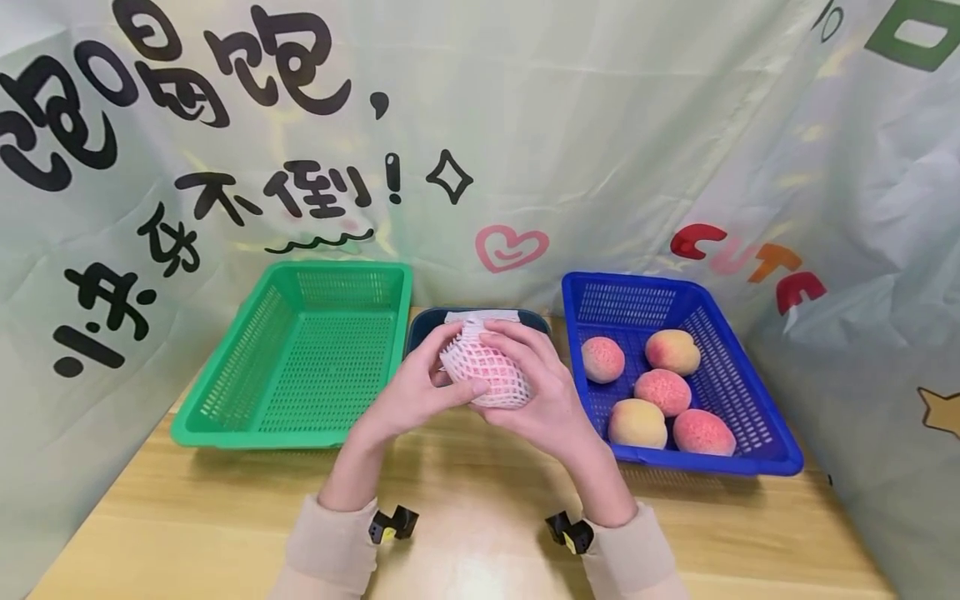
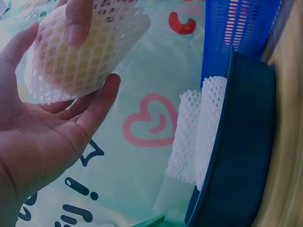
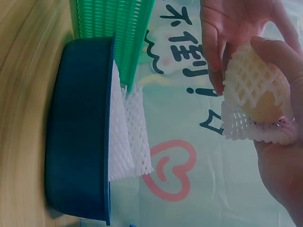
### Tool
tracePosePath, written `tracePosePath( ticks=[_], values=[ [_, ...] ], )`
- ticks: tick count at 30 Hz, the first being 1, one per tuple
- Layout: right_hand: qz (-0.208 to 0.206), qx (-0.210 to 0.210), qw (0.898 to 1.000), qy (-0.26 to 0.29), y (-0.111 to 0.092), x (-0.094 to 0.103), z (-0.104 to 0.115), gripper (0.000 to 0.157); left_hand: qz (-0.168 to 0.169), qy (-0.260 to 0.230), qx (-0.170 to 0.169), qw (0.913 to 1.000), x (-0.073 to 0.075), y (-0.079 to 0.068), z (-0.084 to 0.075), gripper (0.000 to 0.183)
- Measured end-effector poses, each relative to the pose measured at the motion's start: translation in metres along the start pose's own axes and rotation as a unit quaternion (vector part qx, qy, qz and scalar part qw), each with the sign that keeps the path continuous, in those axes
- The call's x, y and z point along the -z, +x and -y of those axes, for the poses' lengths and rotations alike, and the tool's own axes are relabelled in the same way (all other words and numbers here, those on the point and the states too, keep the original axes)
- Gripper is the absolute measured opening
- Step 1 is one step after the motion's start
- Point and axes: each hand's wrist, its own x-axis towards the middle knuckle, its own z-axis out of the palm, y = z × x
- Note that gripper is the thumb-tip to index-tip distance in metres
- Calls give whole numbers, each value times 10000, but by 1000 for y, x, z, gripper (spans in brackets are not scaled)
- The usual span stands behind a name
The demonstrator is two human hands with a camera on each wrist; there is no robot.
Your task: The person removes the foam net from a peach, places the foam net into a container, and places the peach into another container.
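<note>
A pink and yellow peach (image 1: pixel 491 372) sits in a white foam net sleeve (image 3: pixel 246 75) between both hands, above the table. My right hand (image 1: pixel 542 392) grips it from the right, its thumb over the net in the right wrist view. My left hand (image 1: pixel 420 383) holds the other side, thumb on the net and fingers curved around it. The sleeve's loose end sticks out past the fruit. Behind the hands, more white foam nets (image 2: pixel 208 132) lie over the rim of a dark blue basin (image 2: pixel 246 142).
On the left stands a green basket (image 1: pixel 292 437) with nothing in it. To the right, a blue basket (image 1: pixel 750 392) holds several bare peaches (image 1: pixel 662 392). A printed cloth (image 1: pixel 600 167) hangs behind the wooden table (image 1: pixel 465 508).
</note>
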Motion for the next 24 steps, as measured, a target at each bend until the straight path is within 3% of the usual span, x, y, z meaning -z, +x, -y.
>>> tracePosePath(
  ticks=[7, 12, 14, 17, 19, 24],
  values=[
    [-31, 142, 9998, -103, 4, -1, 4, 83, -24, -430, -225, 9988, -2, 2, 0, 67],
    [-30, 80, 10000, 24, 5, 2, 9, 92, -321, -668, -450, 9962, -4, 4, 2, 66],
    [-203, 47, 9997, 154, 6, 3, 11, 89, -476, -829, -547, 9939, -4, 4, 3, 67],
    [-870, 13, 9956, 348, 7, 3, 13, 77, -718, -1043, -691, 9895, -5, 5, 3, 68],
    [-1484, -38, 9869, 633, 7, 2, 13, 64, -869, -1114, -799, 9868, -6, 5, 4, 68],
    [-2741, -406, 9478, 1580, 6, 0, 13, 30, -1278, -1216, -1049, 9787, -10, 5, 2, 65]
  ],
)
